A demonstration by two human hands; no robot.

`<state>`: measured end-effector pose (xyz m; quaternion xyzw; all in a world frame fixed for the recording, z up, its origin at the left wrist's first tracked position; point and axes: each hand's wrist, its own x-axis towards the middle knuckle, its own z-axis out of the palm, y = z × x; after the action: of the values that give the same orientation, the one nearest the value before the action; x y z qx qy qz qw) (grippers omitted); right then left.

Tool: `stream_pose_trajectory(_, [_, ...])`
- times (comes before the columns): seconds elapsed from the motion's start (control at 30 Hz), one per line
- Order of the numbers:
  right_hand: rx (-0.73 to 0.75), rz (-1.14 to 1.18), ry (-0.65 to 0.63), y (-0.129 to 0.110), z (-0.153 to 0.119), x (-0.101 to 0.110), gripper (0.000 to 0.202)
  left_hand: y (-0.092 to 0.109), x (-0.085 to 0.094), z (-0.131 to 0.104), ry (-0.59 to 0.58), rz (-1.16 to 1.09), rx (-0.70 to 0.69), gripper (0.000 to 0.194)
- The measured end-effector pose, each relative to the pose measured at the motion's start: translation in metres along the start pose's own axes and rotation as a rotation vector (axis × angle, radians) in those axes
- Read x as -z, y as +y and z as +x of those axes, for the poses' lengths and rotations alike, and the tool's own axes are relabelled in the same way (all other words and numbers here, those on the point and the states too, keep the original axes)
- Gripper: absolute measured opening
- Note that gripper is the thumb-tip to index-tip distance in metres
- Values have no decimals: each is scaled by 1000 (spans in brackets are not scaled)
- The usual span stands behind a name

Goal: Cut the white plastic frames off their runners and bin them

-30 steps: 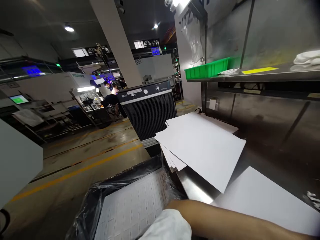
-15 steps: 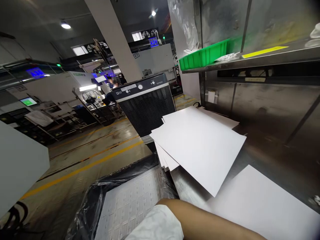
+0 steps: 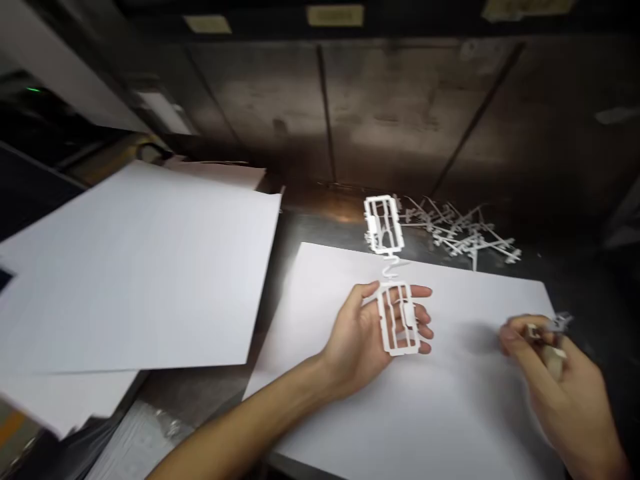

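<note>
My left hand [image 3: 357,337] is palm up over a white sheet, its fingers loosely curled. It holds a white plastic frame part [image 3: 400,319], two open rectangular frames joined by a wavy link. The lower frame rests across my palm and fingers; the upper one sticks out beyond them towards the back. At the right, my right hand [image 3: 570,393] is closed around a small tool [image 3: 554,360] with cream-coloured grips and a greyish end. Most of this tool is hidden by the fingers, so its exact kind cannot be made out. The white sheet [image 3: 430,413] lies on the metal worktop under both hands.
Thin white plastic runners [image 3: 460,230] lie in a tangled heap behind the sheet. A stack of large white sheets [image 3: 150,267] is at the left. A metal back wall [image 3: 380,113] closes off the rear. Below left sit pale moulded parts [image 3: 135,443] beside dark plastic film.
The view has swung right and down from the workshop aisle to the worktop. Earlier only one forearm with a pale sleeve showed; now both hands are visible, each holding something.
</note>
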<state>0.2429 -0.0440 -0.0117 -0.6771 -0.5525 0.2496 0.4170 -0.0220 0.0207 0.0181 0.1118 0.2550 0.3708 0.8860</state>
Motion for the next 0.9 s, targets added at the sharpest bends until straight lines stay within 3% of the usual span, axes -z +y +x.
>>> stream_pose_trajectory(0.07, [-21, -3, -10, 4, 0, 8, 24, 2, -5, -2, -12, 10, 17, 63])
stream_pose_trajectory(0.43, [-25, -51, -35, -9, -2, 9, 24, -4, -5, 0, -28, 51, 100, 61])
stream_pose_trajectory(0.63, [1, -44, -64, -10, 0, 7, 18, -5, -13, -2, 43, 23, 88, 59])
stream_pose_trajectory(0.9, [4, -14, -88, -7, 1, 1, 22, -5, -9, -4, -15, 90, 17, 60])
